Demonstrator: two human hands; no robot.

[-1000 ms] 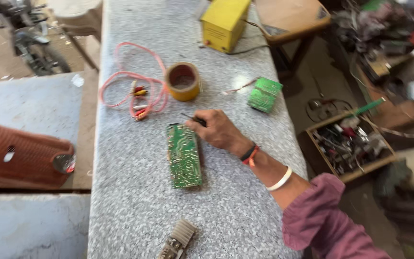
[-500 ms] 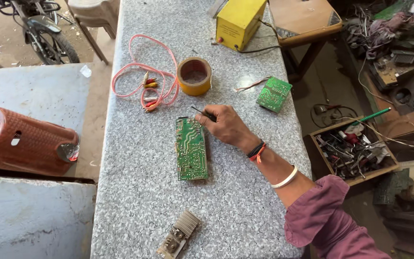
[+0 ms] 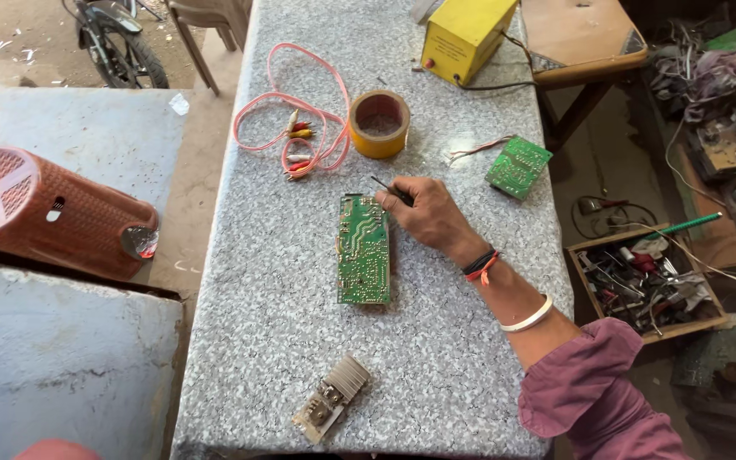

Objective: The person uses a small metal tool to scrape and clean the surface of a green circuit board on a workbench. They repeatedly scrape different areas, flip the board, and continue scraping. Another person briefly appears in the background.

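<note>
From the head view I see my right hand [image 3: 423, 213] resting on the grey speckled bench [image 3: 257, 341], its grip closed around a thin dark tool [image 3: 392, 191] whose tip sticks out toward the upper left. The hand sits just beside the top right corner of a long green circuit board [image 3: 364, 250], which lies flat near the middle of the bench with its solder side up. I cannot tell whether the tool's tip touches the board. My left hand is out of the picture.

Above the board stands a roll of yellow tape [image 3: 379, 124], and just left of it lies a loop of pink cable [image 3: 287, 115] with coloured plugs. A smaller green circuit board [image 3: 518, 167] with thin wires lies to the right, near the bench edge. A yellow box [image 3: 464, 36] stands at the far end. A small metal part with fins [image 3: 331, 410] lies near the close edge. Off the bench to the right sits a wooden tray of tools [image 3: 645, 281]; to the left a reddish plastic basket [image 3: 53, 213] lies on its side.
</note>
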